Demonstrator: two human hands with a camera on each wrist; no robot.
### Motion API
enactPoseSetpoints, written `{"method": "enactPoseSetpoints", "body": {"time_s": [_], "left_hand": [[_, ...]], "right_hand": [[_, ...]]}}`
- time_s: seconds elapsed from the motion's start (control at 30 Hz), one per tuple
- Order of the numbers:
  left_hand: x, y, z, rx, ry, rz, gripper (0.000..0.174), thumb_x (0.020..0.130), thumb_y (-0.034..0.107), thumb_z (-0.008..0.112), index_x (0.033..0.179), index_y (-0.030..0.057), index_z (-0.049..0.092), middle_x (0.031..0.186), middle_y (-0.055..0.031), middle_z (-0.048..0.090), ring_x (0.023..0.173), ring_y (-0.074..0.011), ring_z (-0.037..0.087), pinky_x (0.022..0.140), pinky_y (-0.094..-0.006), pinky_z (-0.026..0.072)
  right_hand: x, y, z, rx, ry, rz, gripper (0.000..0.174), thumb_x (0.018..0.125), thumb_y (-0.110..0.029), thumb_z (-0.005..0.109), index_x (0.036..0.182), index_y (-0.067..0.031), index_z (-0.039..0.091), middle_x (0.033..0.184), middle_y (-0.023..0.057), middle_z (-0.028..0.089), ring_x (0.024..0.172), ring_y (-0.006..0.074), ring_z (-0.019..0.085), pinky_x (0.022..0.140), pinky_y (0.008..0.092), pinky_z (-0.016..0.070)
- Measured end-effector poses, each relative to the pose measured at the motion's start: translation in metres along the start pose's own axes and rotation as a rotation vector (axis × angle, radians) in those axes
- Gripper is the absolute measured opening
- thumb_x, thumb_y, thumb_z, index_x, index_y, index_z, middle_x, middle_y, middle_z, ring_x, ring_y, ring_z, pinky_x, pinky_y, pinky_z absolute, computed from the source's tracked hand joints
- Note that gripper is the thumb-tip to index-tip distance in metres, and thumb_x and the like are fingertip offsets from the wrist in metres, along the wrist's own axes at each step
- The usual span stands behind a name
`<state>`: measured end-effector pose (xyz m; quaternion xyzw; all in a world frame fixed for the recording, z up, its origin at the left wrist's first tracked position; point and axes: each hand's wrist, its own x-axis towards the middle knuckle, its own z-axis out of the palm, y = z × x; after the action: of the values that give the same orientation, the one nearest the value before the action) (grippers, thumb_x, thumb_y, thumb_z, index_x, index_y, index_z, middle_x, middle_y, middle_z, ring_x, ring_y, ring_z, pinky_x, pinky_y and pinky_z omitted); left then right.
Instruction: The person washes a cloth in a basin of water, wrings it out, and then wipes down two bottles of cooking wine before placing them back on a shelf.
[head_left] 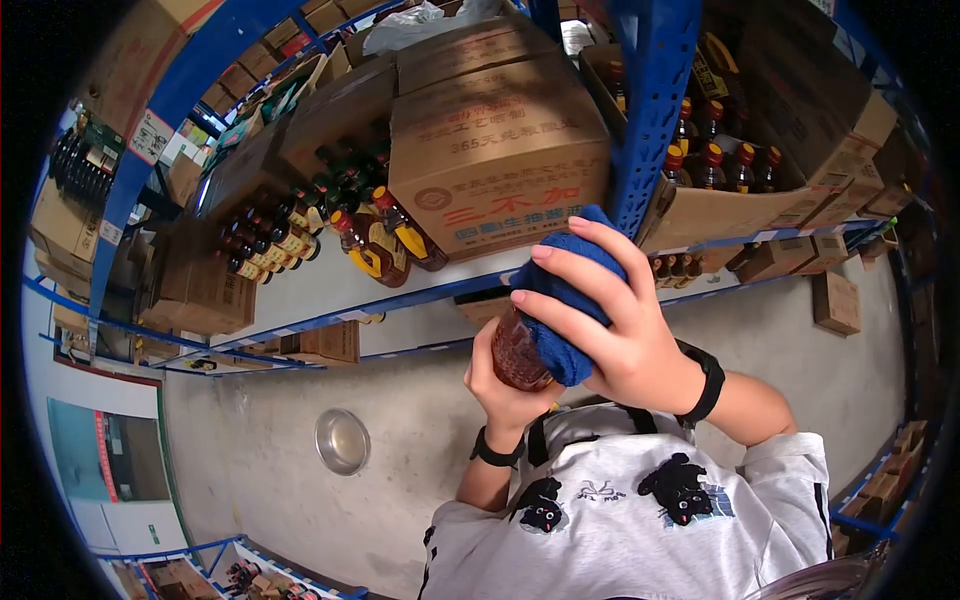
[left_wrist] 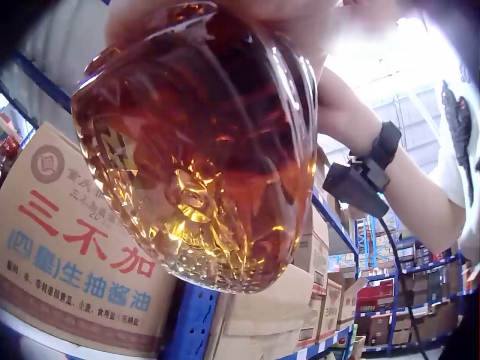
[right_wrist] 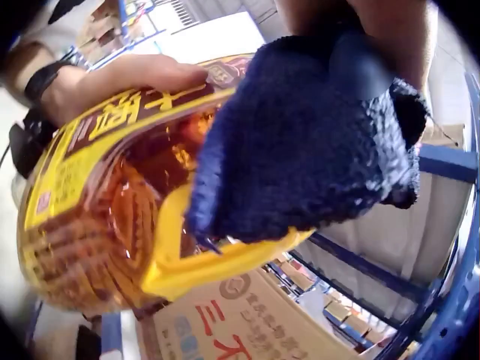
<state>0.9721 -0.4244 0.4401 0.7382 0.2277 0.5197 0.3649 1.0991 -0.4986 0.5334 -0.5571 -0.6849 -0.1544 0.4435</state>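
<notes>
My left hand (head_left: 500,395) grips a clear ridged bottle (head_left: 518,352) of reddish-brown liquid, held tilted in front of my chest. The right wrist view shows the bottle's yellow-and-brown label (right_wrist: 82,157) and yellow handle (right_wrist: 180,266), with the left thumb lying along the label side. Spread over a dark blue cloth (right_wrist: 292,142), my right hand (head_left: 635,335) holds it against the bottle's upper part, which it hides. From the left wrist view the bottle's textured base (left_wrist: 217,262) faces the camera, with light shining through the liquid.
Behind the hands runs a blue-framed shelf (head_left: 400,300) with a large soy sauce carton (head_left: 500,150). Two similar yellow-handled bottles (head_left: 375,245) stand left of it; an open carton (head_left: 725,210) of red-and-yellow-capped bottles sits to the right. A metal basin (head_left: 342,442) rests on the floor.
</notes>
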Motion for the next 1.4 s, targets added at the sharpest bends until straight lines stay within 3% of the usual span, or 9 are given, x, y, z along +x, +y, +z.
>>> {"method": "enactPoseSetpoints", "body": {"time_s": [0.13,0.2,0.23,0.4,0.6,0.73,1.0,1.23,1.4], "left_hand": [[-0.004,0.001,0.000,0.013,0.032,-0.003,0.056,0.058,0.023,0.075,0.102,-0.0016,0.051,0.087,-0.0115,0.061,0.078,-0.0179,0.060,0.071,-0.0292,0.0476],[-0.009,-0.005,0.000,-0.516,0.206,-0.577,0.037,0.075,0.021,0.060,0.104,-0.0007,0.051,0.092,-0.0101,0.060,0.081,-0.0176,0.059,0.071,-0.0286,0.0470],[-0.007,-0.006,-0.007,-0.041,0.021,-0.221,0.027,0.085,0.018,0.045,0.104,0.0006,0.051,0.095,-0.0083,0.059,0.084,-0.0161,0.058,0.072,-0.0279,0.0462],[-0.010,-0.017,-0.012,-0.376,0.020,-0.305,0.048,0.070,0.018,0.065,0.109,-0.0017,0.047,0.099,-0.0092,0.057,0.089,-0.0168,0.056,0.077,-0.0287,0.0446],[-0.022,-0.029,-0.017,-0.694,0.065,-0.395,0.077,0.060,0.018,0.076,0.121,0.0001,0.032,0.107,-0.0106,0.050,0.095,-0.0206,0.053,0.084,-0.0321,0.0435],[-0.033,-0.043,-0.016,-0.966,0.129,-0.437,0.081,0.064,0.017,0.075,0.127,0.0079,0.025,0.111,-0.0092,0.046,0.099,-0.0221,0.051,0.085,-0.0351,0.0450],[-0.021,-0.038,-0.010,-1.097,0.155,-0.543,0.064,0.077,0.020,0.059,0.129,0.0090,0.024,0.122,-0.0115,0.040,0.111,-0.0248,0.044,0.092,-0.0376,0.0398],[-0.021,-0.050,0.004,-0.867,0.098,-0.340,0.062,0.083,0.030,0.051,0.131,0.0047,0.021,0.129,-0.0158,0.035,0.116,-0.0263,0.040,0.098,-0.0391,0.0319],[-0.011,-0.028,-0.017,-0.956,-0.262,-0.716,0.060,0.089,0.047,0.027,0.134,0.0079,0.021,0.138,-0.0105,0.024,0.125,-0.0279,0.029,0.103,-0.0424,0.0245]], "right_hand": [[-0.019,-0.007,0.011,-0.277,-0.168,-0.134,0.050,0.058,-0.021,0.060,0.107,-0.0089,0.059,0.121,0.0042,0.046,0.117,0.0308,0.033,0.091,0.0585,0.0296],[-0.025,-0.011,0.014,-0.049,-0.337,-0.117,0.057,0.059,-0.022,0.059,0.115,-0.0133,0.055,0.124,0.0003,0.044,0.119,0.0253,0.031,0.093,0.0564,0.0291],[-0.037,-0.009,0.022,-0.118,-0.337,-0.188,0.061,0.059,-0.023,0.058,0.120,-0.0197,0.051,0.125,-0.0048,0.043,0.119,0.0213,0.031,0.096,0.0533,0.0289],[-0.065,0.021,0.040,-0.059,-0.102,-0.218,0.063,0.059,-0.022,0.057,0.120,-0.0315,0.048,0.127,-0.0127,0.041,0.123,0.0205,0.032,0.100,0.0503,0.0213],[-0.066,0.021,0.034,0.634,-0.165,0.411,0.056,0.073,-0.028,0.064,0.119,-0.0044,0.042,0.133,0.0207,0.025,0.124,0.0376,0.025,0.101,0.0452,0.0222],[-0.085,0.026,0.040,0.318,-0.204,0.127,0.064,0.082,-0.030,0.054,0.131,-0.0034,0.023,0.138,0.0194,0.017,0.127,0.0343,0.019,0.102,0.0432,0.0180],[-0.088,0.023,0.039,0.240,-0.213,0.172,0.048,0.077,-0.023,0.059,0.119,-0.0078,0.042,0.123,0.0194,0.034,0.123,0.0405,0.025,0.099,0.0492,0.0233],[-0.013,-0.011,0.025,0.080,-0.236,0.154,0.069,0.060,-0.031,0.067,0.124,-0.0215,0.042,0.134,0.0127,0.029,0.126,0.0328,0.025,0.101,0.0461,0.0209],[-0.027,-0.007,0.017,0.020,-0.513,-0.044,0.074,0.056,-0.028,0.065,0.126,-0.0234,0.040,0.138,0.0001,0.029,0.126,0.0228,0.027,0.103,0.0406,0.0224]]}}
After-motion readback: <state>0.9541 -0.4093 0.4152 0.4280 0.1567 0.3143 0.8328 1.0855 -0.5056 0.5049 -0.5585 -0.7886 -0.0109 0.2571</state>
